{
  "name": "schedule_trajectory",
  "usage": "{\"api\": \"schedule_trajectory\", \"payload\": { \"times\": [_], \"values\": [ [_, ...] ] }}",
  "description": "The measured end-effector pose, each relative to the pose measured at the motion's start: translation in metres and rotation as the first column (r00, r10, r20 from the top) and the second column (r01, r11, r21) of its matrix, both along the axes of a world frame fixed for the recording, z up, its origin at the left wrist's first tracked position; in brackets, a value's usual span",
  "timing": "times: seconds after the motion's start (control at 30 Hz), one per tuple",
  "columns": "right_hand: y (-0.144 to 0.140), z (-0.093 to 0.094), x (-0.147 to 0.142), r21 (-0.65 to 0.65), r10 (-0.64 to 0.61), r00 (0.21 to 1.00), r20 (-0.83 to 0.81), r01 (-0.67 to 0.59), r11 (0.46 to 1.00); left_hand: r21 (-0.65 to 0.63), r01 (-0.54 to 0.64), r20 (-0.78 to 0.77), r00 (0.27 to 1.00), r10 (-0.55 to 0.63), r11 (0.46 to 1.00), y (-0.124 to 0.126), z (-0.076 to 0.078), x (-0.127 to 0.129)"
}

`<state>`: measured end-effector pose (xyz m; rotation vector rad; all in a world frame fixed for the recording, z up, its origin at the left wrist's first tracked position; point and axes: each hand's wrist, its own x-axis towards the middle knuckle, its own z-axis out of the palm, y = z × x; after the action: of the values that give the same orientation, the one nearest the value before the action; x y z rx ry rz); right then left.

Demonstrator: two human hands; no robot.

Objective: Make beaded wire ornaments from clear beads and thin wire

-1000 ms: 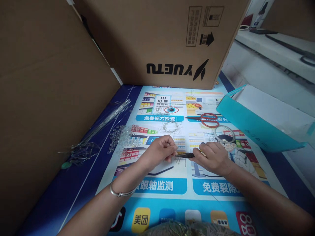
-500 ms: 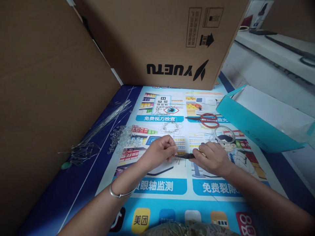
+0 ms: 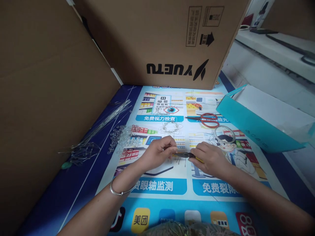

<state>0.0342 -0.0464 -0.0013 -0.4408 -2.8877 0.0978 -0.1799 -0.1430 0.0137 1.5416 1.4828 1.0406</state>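
Note:
My right hand is wrapped round a pair of pliers with dark jaws and yellow handles. Their tips point left and meet the fingertips of my left hand. That hand is closed in a pinch; what sits between its fingers is too small and hidden to make out. Just beyond it lies a ring of clear beads on thin wire. Loose clear beads are heaped to the left of my left hand. A few short thin pins or wire pieces lie below the pliers.
Red-handled scissors and a coil of wire lie beyond my right hand. At the left is a bundle of thin wires. A teal box stands at the right, and tall cardboard walls the back and left.
The pliers have turned in my right hand, so more of the jaws and a yellow handle show. Their tips are nearer my left fingers. The left hand has hardly moved.

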Motion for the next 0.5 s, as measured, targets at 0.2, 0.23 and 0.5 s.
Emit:
{"api": "schedule_trajectory", "payload": {
  "times": [0.2, 0.23, 0.5],
  "values": [
    [0.0007, 0.0002, 0.0005, -0.189, -0.044, 0.999, -0.008, 0.042, 0.981, 0.03, 0.002, 0.024, 1.0, -0.003, 1.0, -0.0001, -0.0008, -0.0013],
    [0.0008, 0.0002, 0.0005, -0.202, -0.05, 0.999, -0.006, 0.047, 0.978, 0.037, 0.0, 0.02, 1.0, -0.001, 0.999, -0.0001, -0.001, -0.0014],
    [0.0009, 0.0016, -0.001, -0.335, -0.065, 0.998, 0.024, 0.069, 0.94, 0.095, -0.005, -0.008, 1.0, 0.005, 0.995, -0.0009, 0.0002, -0.0016]
  ]
}}
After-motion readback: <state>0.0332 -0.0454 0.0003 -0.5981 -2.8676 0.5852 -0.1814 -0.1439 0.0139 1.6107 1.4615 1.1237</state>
